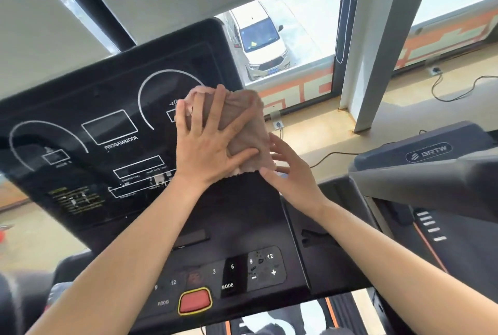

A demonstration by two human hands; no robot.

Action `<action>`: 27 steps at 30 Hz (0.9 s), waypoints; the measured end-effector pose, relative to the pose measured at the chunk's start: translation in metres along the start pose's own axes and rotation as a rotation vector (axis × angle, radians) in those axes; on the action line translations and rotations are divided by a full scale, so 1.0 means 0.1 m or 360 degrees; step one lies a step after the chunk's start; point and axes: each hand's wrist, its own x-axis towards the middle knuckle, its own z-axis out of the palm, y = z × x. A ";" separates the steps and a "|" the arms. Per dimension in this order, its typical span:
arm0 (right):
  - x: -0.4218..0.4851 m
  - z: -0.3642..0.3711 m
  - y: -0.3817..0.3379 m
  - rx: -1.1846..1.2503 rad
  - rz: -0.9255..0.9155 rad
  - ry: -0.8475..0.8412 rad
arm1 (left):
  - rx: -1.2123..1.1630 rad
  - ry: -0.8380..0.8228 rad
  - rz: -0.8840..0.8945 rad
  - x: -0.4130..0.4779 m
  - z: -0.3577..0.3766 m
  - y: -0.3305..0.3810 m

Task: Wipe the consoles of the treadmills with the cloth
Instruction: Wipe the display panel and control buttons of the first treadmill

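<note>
A black treadmill console with white dial outlines fills the left and middle of the head view. A pinkish-beige cloth lies flat against its right edge. My left hand presses the cloth to the screen with straight, spread fingers. My right hand touches the cloth's lower right corner at the console's edge; its fingers look straight. Below the screen sits the button panel with a red stop button.
A second treadmill stands to the right, its grey hood close to my right arm. A grey pillar and a window stand behind the console, with cables and sockets on the wooden floor.
</note>
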 end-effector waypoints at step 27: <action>0.65 0.19 -0.71 -0.0754 -0.0627 0.0158 | -0.0172 0.0036 -0.0746 -0.26 -0.15 -0.27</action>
